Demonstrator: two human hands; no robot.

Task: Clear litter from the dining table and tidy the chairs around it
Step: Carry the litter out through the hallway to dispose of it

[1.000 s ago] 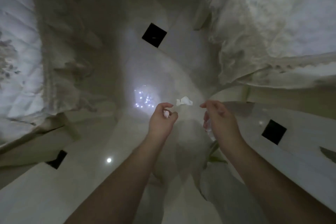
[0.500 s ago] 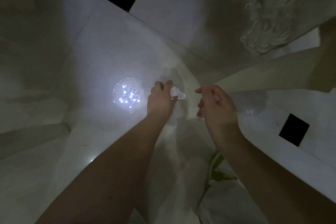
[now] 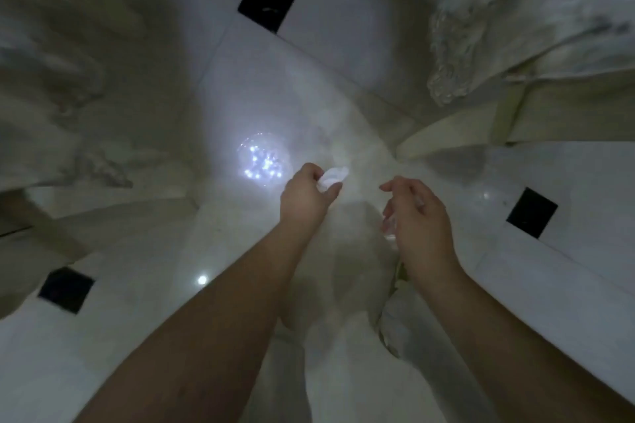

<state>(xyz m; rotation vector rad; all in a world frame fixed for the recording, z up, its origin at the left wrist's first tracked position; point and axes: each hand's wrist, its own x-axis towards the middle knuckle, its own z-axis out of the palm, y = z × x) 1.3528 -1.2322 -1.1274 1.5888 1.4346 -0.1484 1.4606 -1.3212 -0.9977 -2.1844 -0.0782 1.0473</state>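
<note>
I look straight down at a glossy pale floor between chairs, in dim light. My left hand (image 3: pixel 305 196) pinches a crumpled white tissue (image 3: pixel 332 177) that sticks out past its fingertips. My right hand (image 3: pixel 417 213) is beside it, a hand's width to the right, its fingers curled. Its lower fingers hold the edge of a clear plastic bag (image 3: pixel 390 228), and the bag's hazy body (image 3: pixel 343 271) hangs below both wrists. Something green (image 3: pixel 399 273) shows at the bag's right side. I cannot make out what is inside.
Pale carved chair frames stand at the left (image 3: pixel 86 161) and upper right (image 3: pixel 457 79), with a chair leg (image 3: pixel 446 134) close to my right hand. The floor has black inset tiles (image 3: pixel 266 2) (image 3: pixel 531 213) (image 3: pixel 65 288) and a reflected cluster of lights (image 3: pixel 263 165).
The white tissue lay loose between my hands; my left hand reached forward and closed on it. The view dipped closer to the floor. My right hand barely moved.
</note>
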